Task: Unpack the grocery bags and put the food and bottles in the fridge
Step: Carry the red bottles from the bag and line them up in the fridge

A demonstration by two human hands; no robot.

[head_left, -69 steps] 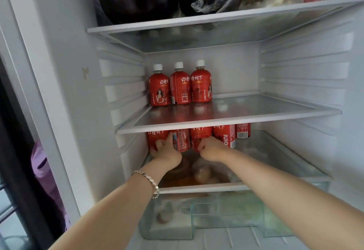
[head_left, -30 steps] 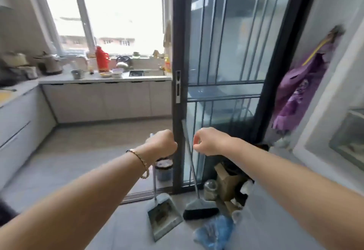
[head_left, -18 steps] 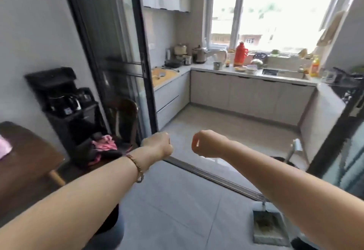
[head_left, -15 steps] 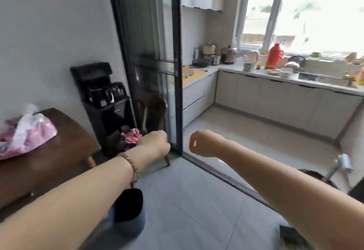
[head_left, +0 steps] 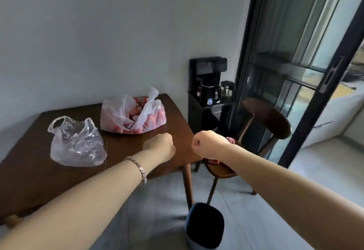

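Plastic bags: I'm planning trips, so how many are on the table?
2. A clear, flattened bag lies left on the table; a full bag sits farther back. None look hidden.

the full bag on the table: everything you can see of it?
The bag is thin, translucent white plastic, mouth open upward, one handle standing at the back. It bulges with red-and-white packs, too blurred to identify. It sits slumped on the dark wooden table near its far right corner. An empty clear bag lies apart to its left. Nothing else touches it.
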